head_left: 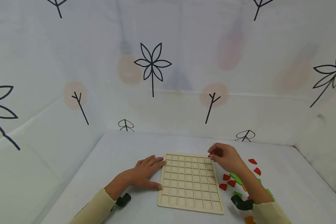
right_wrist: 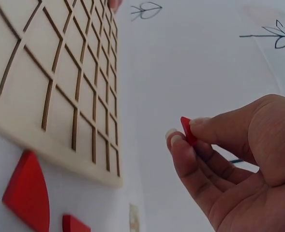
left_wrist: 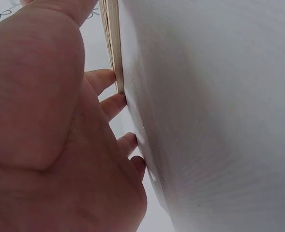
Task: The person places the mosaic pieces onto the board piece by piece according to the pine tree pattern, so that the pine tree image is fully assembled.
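A pale wooden grid board (head_left: 190, 208) with rows of square recesses lies on the white table. My left hand (head_left: 145, 172) rests along its left edge, fingers spread, some fingertips and the thumb touching the rim. Thumb and fingers of my right hand (head_left: 226, 158) pinch a small red piece (right_wrist: 187, 129) above the board's far right corner. Much of that piece is covered by the fingers. In the right wrist view, a red quarter-circle piece (right_wrist: 30, 193) lies beside the board's edge.
Right of the board several red pieces (head_left: 226, 177), green pieces (head_left: 237, 194) and an orange piece (head_left: 249, 220) are scattered, partly under my right forearm. Two red pieces (head_left: 252, 161) lie farther right. A white patterned cloth (head_left: 168, 109) hangs behind the table.
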The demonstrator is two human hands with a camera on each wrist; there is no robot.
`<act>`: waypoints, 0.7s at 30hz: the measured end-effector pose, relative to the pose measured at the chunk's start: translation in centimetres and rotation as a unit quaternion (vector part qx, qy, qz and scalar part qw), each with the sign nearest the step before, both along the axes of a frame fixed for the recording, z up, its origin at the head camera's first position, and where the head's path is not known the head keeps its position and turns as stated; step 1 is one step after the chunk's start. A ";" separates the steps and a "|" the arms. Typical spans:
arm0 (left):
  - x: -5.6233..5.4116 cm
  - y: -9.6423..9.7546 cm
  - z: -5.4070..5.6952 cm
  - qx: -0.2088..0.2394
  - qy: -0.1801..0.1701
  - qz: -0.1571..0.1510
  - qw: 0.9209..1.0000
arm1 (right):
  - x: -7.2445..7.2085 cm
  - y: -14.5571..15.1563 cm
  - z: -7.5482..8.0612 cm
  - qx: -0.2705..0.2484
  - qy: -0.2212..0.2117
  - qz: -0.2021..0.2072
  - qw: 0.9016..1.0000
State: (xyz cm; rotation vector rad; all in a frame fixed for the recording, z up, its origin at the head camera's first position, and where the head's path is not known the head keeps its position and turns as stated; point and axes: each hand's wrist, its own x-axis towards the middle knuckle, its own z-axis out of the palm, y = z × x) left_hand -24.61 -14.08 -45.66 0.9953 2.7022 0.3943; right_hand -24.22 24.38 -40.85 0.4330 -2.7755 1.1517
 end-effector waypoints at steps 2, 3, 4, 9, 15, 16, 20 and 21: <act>0.0 0.1 0.0 0.001 -0.002 0.000 1.000 | -0.2 -0.6 0.0 0.000 0.000 0.003 1.000; 0.0 0.1 0.1 0.002 -0.003 0.001 1.000 | -0.3 -0.8 -0.1 -0.001 -0.001 0.006 1.000; 0.0 0.1 0.1 0.001 -0.003 0.002 1.000 | -0.4 -1.1 -0.1 -0.002 -0.002 0.008 1.000; 0.1 0.0 0.1 0.002 -0.006 0.005 1.000 | -1.0 -2.6 -0.3 -0.022 -0.001 0.026 0.999; 0.0 0.0 0.0 0.007 -0.009 0.004 1.000 | -1.8 -4.1 -1.0 -0.036 -0.009 0.045 0.998; 0.0 0.0 0.0 0.007 -0.009 0.004 1.000 | -2.0 -4.3 -1.1 -0.037 -0.011 0.047 0.998; -0.1 -0.1 -0.1 0.006 -0.007 0.004 1.000 | -2.8 -5.1 -1.8 -0.042 -0.014 0.048 0.998; -0.1 -0.1 -0.2 0.006 -0.007 0.003 1.000 | -2.9 -5.3 -2.0 -0.042 -0.010 0.047 0.998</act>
